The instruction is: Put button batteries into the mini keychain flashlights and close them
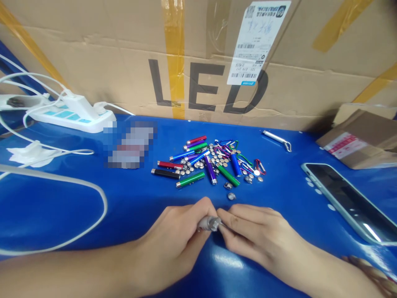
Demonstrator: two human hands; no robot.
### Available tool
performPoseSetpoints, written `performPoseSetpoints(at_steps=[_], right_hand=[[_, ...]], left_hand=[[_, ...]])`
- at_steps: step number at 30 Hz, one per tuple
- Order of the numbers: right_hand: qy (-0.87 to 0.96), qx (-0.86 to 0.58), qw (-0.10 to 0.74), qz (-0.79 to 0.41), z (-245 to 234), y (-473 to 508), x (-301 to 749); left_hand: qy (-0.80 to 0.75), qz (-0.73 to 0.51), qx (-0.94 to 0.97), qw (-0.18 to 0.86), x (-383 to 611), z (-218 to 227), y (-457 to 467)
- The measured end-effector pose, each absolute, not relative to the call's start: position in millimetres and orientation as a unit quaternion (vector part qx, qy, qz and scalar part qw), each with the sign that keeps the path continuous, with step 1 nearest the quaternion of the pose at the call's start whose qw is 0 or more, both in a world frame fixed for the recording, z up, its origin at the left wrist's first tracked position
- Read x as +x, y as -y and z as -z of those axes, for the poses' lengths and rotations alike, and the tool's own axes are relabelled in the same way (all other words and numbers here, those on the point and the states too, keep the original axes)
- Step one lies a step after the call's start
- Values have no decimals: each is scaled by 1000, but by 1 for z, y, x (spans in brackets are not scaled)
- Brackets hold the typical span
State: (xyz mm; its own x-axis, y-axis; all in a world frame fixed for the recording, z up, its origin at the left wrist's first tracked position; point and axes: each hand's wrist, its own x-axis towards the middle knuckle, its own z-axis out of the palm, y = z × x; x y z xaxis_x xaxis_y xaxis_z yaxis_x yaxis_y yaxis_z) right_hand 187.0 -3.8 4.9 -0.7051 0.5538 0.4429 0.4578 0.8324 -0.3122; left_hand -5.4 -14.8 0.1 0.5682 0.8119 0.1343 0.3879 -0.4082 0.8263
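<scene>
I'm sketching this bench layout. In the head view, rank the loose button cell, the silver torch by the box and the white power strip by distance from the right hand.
1. Loose button cell, just ahead of the right hand.
2. Silver torch, farther back, near the cardboard box.
3. White power strip, far left.

Pile of small tubes (207, 163) between power strip (70, 111) and phone (347, 198).

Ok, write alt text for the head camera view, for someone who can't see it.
The left hand and right hand pinch a small silver tube over a blue table. Behind lies a pile of coloured tubes and button cells, with a phone at right and a power strip at left.
</scene>
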Motion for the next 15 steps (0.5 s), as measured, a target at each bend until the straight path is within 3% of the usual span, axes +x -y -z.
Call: performPoseSetpoints(at_steps=[10,15], right_hand=[[855,-338,389,-46,-15,3,194],[863,-335,377,-18,-13,8,193]], left_hand=[[-375,-254,827,334,-4,-6,18],[-360,-223,858,289,-5,0,19]])
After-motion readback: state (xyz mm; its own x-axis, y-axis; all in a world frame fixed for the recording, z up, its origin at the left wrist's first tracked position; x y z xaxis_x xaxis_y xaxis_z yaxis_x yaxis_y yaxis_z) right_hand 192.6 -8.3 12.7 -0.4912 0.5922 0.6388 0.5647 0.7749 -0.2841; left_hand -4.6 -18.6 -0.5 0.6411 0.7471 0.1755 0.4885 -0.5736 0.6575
